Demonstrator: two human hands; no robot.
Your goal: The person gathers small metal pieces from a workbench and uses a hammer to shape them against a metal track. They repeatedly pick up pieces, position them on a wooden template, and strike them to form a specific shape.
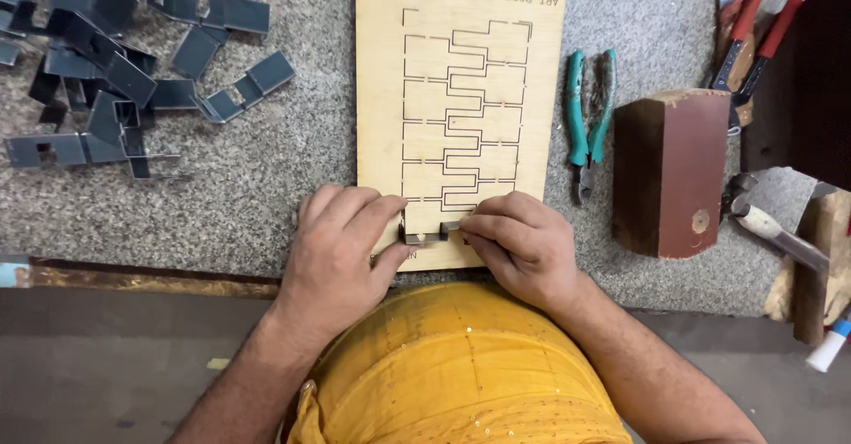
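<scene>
The grey speckled bench [292,169] carries a flat pale wooden board with thin cut lines [461,72]. Left of the board lies a pile of bent grey metal strips [115,63]. Right of it lie a brown wooden block [667,174] and green-handled pliers [589,107]. At the board's near edge, the left hand [341,253] and right hand [519,245], knuckles up, pinch a small bent grey metal piece [427,231].

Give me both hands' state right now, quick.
Left hand: closed, fingers pinching the left end of the bent metal strip on the wooden board.
Right hand: closed, fingertips pinching the strip's right end.
</scene>
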